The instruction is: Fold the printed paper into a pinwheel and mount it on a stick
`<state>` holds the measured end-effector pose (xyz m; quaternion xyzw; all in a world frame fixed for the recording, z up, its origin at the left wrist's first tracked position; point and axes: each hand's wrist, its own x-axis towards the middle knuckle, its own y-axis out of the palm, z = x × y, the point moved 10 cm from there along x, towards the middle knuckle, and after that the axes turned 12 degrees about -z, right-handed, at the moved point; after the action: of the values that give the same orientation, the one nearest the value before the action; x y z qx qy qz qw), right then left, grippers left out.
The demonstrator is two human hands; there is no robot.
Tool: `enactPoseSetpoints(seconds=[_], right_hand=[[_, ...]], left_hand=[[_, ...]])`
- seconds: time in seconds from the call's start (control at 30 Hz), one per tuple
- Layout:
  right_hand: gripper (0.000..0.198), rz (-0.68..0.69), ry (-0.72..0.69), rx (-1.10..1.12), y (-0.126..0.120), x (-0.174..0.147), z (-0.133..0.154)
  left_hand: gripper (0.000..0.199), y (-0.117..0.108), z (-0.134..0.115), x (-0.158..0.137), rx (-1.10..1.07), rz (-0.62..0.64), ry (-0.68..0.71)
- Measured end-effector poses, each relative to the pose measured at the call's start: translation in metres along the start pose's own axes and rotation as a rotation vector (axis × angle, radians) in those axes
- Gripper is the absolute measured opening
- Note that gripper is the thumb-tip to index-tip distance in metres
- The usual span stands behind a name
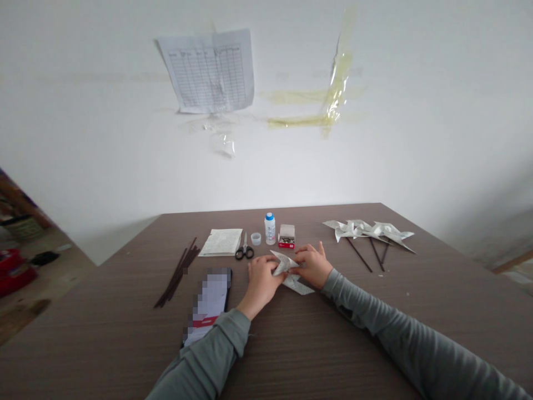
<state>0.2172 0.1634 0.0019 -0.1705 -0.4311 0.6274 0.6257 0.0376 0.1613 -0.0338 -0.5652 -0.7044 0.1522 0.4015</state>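
Between my two hands is a paper pinwheel point(297, 285) folded from printed paper, its pointed blades sticking out above and below my fingers. My left hand point(264, 278) grips it from the left with bent fingers. From the right, my right hand point(311, 265) pinches near its middle, thumb and fingers pressed together on the paper. The pinwheel's centre is partly hidden by my fingers. Just beyond stand a small red box point(287, 238) of metal pins, its lid up, and a white bottle point(270, 230) with a blue cap.
Scissors point(244, 251), a small clear cup point(256, 239) and a stack of printed paper point(220, 243) lie behind my left hand. Dark sticks point(177, 275) and a phone point(208, 303) are at left. Several finished pinwheels point(370, 230) on sticks rest at right. A wall point(266, 172) borders the table point(333, 344).
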Motion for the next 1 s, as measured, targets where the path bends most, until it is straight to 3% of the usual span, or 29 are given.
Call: enactPoseSetpoints(seconds=[1.0], right_hand=[[0.005, 0.066, 0.098, -0.024, -0.0003, -0.0008, -0.0016]], left_hand=[[0.010, 0.0026, 0.0015, -0.0012, 0.070, -0.014, -0.045]])
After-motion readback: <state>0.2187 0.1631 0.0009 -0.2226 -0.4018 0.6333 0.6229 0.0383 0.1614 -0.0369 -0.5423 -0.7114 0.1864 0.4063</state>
